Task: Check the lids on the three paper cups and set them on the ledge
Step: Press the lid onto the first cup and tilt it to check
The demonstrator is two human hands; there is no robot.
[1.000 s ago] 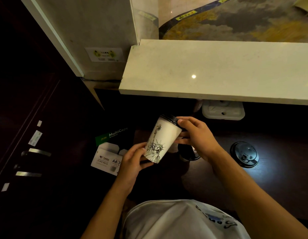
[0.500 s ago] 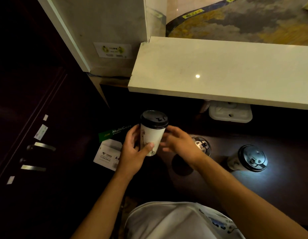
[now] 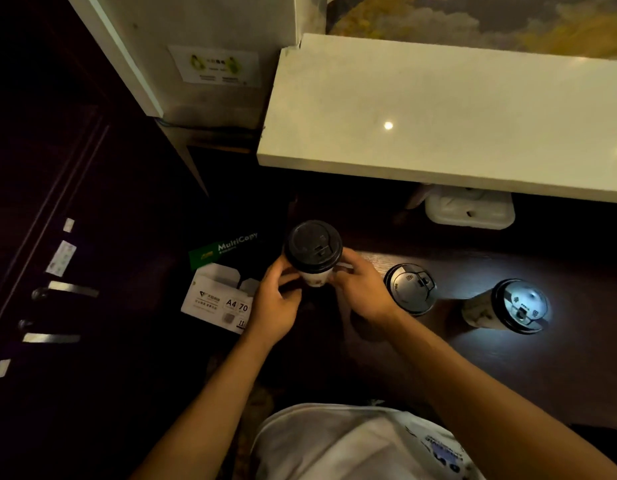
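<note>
I hold a white paper cup with a black lid upright in front of me, seen from above. My left hand grips its left side and my right hand its right side. Two more lidded paper cups stand on the dark desk to the right: one just past my right hand, another farther right under a bright light. The pale stone ledge runs above and beyond the desk, bare.
A white plastic socket box sits under the ledge. Boxes of A4 copy paper lie below left on the floor. A dark cabinet with metal handles fills the left side. A pale pillar rises at the ledge's left end.
The cup went from tilted on its side to upright with the lid facing up. My right hand left the lid and now grips the cup's side. The view shifted left.
</note>
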